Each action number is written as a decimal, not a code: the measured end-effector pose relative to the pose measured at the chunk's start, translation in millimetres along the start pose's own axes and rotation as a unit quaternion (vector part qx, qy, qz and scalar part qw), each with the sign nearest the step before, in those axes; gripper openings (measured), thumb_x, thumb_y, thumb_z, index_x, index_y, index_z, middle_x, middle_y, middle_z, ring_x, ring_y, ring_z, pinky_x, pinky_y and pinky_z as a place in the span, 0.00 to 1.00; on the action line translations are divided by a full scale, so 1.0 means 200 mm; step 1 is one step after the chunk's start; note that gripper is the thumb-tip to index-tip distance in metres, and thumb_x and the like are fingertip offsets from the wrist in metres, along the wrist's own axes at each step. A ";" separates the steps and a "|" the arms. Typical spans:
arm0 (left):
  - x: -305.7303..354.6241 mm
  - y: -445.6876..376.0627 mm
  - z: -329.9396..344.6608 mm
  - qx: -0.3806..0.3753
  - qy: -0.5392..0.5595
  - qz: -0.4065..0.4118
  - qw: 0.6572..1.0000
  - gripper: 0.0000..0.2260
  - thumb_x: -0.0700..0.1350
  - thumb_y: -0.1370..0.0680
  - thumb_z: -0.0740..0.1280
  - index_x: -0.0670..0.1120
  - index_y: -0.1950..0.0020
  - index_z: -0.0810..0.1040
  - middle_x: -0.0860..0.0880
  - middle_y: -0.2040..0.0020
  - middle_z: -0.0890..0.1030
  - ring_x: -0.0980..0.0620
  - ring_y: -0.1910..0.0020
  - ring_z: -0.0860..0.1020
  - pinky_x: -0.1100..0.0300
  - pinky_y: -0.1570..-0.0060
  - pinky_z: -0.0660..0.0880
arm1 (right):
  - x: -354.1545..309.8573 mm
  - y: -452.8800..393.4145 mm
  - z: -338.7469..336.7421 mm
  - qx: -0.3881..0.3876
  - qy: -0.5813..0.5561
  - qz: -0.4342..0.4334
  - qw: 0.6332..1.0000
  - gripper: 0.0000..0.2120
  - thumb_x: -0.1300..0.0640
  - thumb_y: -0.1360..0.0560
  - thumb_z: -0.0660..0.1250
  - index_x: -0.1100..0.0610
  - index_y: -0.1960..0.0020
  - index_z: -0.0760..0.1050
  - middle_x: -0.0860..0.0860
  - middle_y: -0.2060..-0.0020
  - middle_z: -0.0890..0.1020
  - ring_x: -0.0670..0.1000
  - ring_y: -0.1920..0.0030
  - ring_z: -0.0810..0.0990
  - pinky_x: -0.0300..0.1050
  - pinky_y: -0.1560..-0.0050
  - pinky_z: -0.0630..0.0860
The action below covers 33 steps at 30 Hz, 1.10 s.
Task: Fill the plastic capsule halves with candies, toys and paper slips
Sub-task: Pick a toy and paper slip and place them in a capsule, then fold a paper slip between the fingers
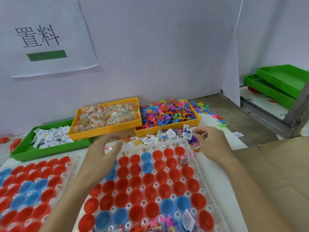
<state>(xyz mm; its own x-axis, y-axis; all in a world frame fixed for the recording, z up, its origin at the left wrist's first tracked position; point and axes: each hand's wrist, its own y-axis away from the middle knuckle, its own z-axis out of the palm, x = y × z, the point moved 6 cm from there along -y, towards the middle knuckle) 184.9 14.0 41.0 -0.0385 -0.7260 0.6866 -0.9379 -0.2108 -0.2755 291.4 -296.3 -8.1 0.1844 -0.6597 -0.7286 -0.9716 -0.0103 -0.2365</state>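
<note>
Head view blurs the left hand [107,150] at mid-frame; its fingers look loosely curled, whether holding anything I cannot tell. Right hand [212,143], right of centre, pinches small items too blurred to name above a loose pile of slips and toys [168,136]. Red and blue capsule halves [150,186] sit in a white tray [203,166] below. Behind lie candy tray [107,117], toy tray [168,114] and green slip tray [48,139].

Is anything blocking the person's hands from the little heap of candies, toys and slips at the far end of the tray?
Nothing visible does. Both the left hand and right hand already hover at the heap, and the open capsule halves lie uncovered just below.
</note>
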 end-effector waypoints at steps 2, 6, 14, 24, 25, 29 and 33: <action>-0.14 0.04 -0.08 0.030 0.004 -0.056 0.998 0.07 0.49 0.18 0.63 0.53 0.44 0.79 0.54 0.43 0.80 0.54 0.45 0.76 0.54 0.46 0.69 | -0.01 -0.03 0.02 0.024 0.010 -0.003 1.000 0.10 0.61 0.19 0.65 0.56 0.42 0.83 0.51 0.47 0.83 0.45 0.57 0.76 0.35 0.55 0.72; -0.26 0.07 -0.13 0.076 0.043 -0.094 0.992 0.10 0.48 0.17 0.61 0.49 0.42 0.80 0.51 0.42 0.80 0.53 0.44 0.76 0.57 0.48 0.68 | -0.05 -0.09 0.05 0.045 0.005 -0.007 0.999 0.09 0.57 0.20 0.68 0.56 0.43 0.83 0.51 0.48 0.84 0.48 0.52 0.77 0.46 0.47 0.76; -0.15 -0.09 -0.23 0.103 0.102 -0.027 0.989 0.08 0.46 0.18 0.62 0.53 0.47 0.81 0.58 0.46 0.81 0.67 0.47 0.76 0.69 0.50 0.68 | -0.04 -0.13 0.09 0.008 0.033 -0.002 0.999 0.04 0.60 0.25 0.73 0.52 0.57 0.85 0.45 0.61 0.84 0.41 0.64 0.76 0.30 0.66 0.65; -0.05 -0.13 -0.27 0.111 0.138 0.019 0.984 0.10 0.43 0.18 0.62 0.53 0.50 0.82 0.56 0.49 0.83 0.56 0.46 0.79 0.53 0.43 0.74 | -0.05 -0.14 0.10 -0.019 0.029 -0.022 0.999 0.07 0.63 0.25 0.72 0.52 0.58 0.82 0.49 0.66 0.79 0.45 0.66 0.74 0.28 0.68 0.69; -0.04 -0.13 -0.27 0.111 0.142 0.020 0.983 0.10 0.43 0.18 0.62 0.53 0.50 0.82 0.56 0.49 0.83 0.56 0.46 0.79 0.53 0.43 0.74 | -0.05 -0.14 0.09 -0.007 0.026 -0.027 0.999 0.07 0.62 0.25 0.72 0.51 0.59 0.81 0.49 0.66 0.79 0.45 0.65 0.74 0.29 0.67 0.69; 0.03 -0.12 -0.25 0.101 0.142 0.035 0.984 0.09 0.42 0.18 0.62 0.51 0.49 0.82 0.56 0.49 0.83 0.58 0.48 0.79 0.56 0.45 0.75 | -0.05 -0.15 0.04 0.033 -0.005 -0.029 0.999 0.05 0.61 0.24 0.71 0.53 0.57 0.80 0.48 0.60 0.82 0.48 0.59 0.78 0.37 0.61 0.71; 0.11 -0.11 -0.22 0.073 0.165 0.043 0.983 0.09 0.41 0.19 0.63 0.50 0.51 0.83 0.54 0.53 0.84 0.55 0.51 0.81 0.58 0.51 0.75 | -0.09 -0.12 0.00 0.075 -0.127 -0.025 0.989 0.04 0.62 0.24 0.72 0.54 0.56 0.80 0.48 0.60 0.84 0.46 0.60 0.81 0.40 0.56 0.79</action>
<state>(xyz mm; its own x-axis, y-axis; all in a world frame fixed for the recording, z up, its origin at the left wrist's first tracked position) 189.8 31.4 90.9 -0.2480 -0.4984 0.8307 -0.8674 -0.2676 -0.4195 311.9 -283.9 11.7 0.2806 -0.4516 -0.8469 -0.9311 0.0860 -0.3544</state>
